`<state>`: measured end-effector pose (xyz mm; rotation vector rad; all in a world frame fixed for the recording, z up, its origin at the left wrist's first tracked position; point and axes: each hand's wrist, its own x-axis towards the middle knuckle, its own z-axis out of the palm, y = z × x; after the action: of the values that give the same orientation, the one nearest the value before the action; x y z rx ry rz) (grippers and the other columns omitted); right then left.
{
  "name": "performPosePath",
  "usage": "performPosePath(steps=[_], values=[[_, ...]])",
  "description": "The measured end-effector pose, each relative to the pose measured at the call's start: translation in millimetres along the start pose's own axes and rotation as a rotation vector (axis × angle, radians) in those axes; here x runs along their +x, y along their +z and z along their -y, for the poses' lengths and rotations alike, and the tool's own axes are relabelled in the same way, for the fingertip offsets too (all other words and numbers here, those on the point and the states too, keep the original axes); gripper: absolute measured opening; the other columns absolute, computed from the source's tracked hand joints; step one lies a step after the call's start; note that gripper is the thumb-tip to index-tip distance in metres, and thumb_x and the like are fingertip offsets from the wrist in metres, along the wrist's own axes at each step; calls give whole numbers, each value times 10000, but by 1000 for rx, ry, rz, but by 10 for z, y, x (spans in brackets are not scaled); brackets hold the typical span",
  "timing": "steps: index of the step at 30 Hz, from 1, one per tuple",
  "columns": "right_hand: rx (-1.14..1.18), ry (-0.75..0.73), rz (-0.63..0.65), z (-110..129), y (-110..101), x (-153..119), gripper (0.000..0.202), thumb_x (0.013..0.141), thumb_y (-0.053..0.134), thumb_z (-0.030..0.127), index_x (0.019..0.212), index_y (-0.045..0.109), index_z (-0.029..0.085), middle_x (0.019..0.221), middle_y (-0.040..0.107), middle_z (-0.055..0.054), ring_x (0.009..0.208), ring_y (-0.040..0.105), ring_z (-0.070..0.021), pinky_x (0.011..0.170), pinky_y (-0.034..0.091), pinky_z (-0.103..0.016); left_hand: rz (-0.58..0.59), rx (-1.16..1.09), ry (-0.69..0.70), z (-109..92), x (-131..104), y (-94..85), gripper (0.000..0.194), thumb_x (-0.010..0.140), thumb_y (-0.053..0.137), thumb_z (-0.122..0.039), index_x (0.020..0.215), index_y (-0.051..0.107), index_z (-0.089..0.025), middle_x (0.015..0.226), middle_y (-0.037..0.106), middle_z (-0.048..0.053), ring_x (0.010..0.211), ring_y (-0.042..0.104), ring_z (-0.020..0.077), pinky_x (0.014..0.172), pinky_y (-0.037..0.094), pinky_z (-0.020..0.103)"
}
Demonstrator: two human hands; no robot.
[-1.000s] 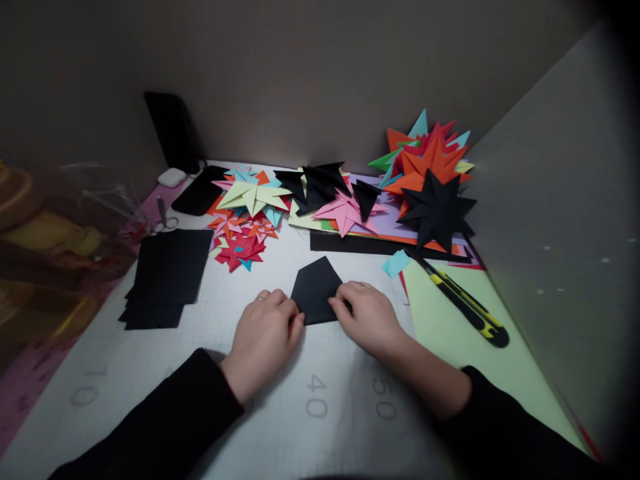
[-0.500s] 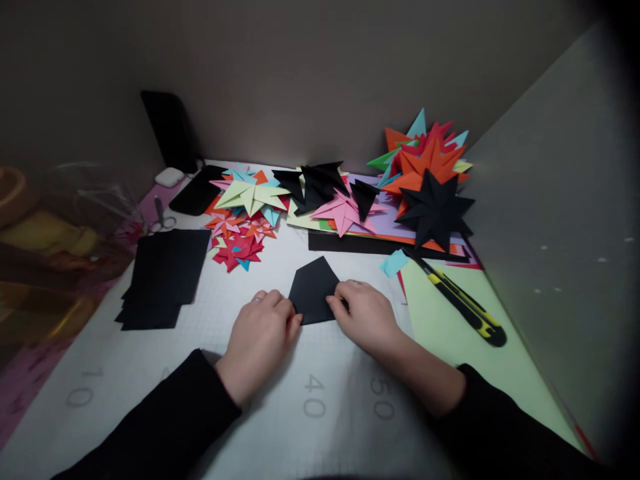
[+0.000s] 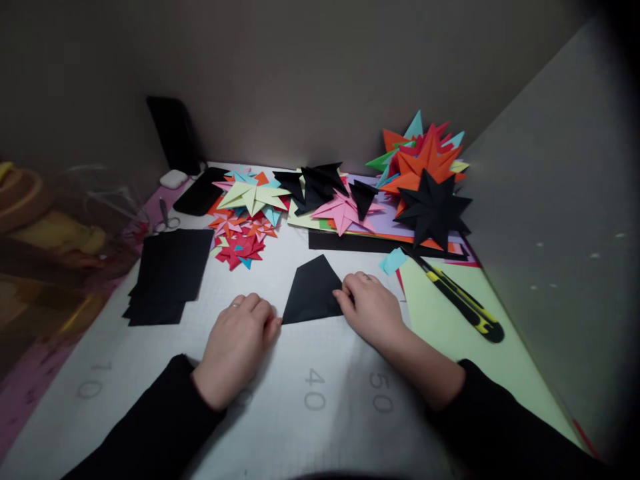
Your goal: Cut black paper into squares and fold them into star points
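A partly folded piece of black paper (image 3: 313, 293) lies on the white gridded mat, its point toward the far side. My left hand (image 3: 240, 347) is closed at its lower left corner, with thumb and fingertip pinching that corner. At the paper's right edge my right hand (image 3: 370, 307) is also closed, the fingers curled and gripping the side. The lower right corner is hidden behind the right hand.
Black paper squares (image 3: 173, 270) lie at the left, near scissors (image 3: 165, 217) and a phone (image 3: 200, 192). Folded paper stars (image 3: 253, 197) lie along the back. A black star (image 3: 435, 210) leans at the right, above a yellow-black utility knife (image 3: 463, 300).
My left hand has shifted left and slightly down, and the paper's lower left corner now reaches out further. My right hand has moved a little to the right.
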<state>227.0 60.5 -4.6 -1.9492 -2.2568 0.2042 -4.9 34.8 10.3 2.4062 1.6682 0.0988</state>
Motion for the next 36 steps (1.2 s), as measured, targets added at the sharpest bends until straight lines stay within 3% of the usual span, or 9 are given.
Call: performPosePath(steps=[5,9,13,15,17,24,36], values=[[-15,-9,-2,1,-6,-3,191,881,491,314,723,480,208,781,567,-23,792,519,-199,579,258,-293,-40,-124,-17,44,-25,-25,200,878,465,-266,736,579,-182,775,551,37,772,517,197,726,419,344],[-11,-14,-1,-1,-9,-4,198,882,491,318,718,479,207,779,565,-21,791,519,-197,582,260,-290,-148,-255,-6,66,-50,-30,215,907,429,-258,784,581,-167,813,540,44,769,522,176,694,436,317],[-14,-13,2,-1,-8,-5,198,879,494,313,713,476,208,769,562,-19,789,520,-196,578,258,-290,-269,-138,298,18,-108,-14,216,913,440,-196,1039,615,-175,831,572,52,753,515,178,666,425,317],[-12,-14,-2,-2,-8,-5,192,878,495,310,716,479,209,771,564,-17,787,519,-195,576,257,-290,-276,33,423,-39,-144,0,270,908,477,-244,1145,595,-186,782,581,45,702,506,189,623,406,330],[-9,-17,-3,-2,-10,-5,187,878,495,311,721,483,210,776,566,-18,789,518,-194,577,258,-290,-236,166,460,-100,-177,19,326,893,517,-311,1178,587,-169,750,583,44,690,515,207,599,398,343],[-13,-26,8,-6,-17,0,193,881,485,311,720,501,205,776,567,-33,793,516,-200,580,271,-296,-90,259,350,-172,-240,52,393,889,518,-374,1208,585,-156,779,598,62,722,552,231,587,423,356],[-17,-19,20,-25,5,6,211,874,495,326,700,473,208,755,548,-21,777,511,-199,555,240,-288,-129,341,284,-220,-293,18,340,854,561,-278,1094,646,-53,674,613,66,639,581,238,497,429,348]])
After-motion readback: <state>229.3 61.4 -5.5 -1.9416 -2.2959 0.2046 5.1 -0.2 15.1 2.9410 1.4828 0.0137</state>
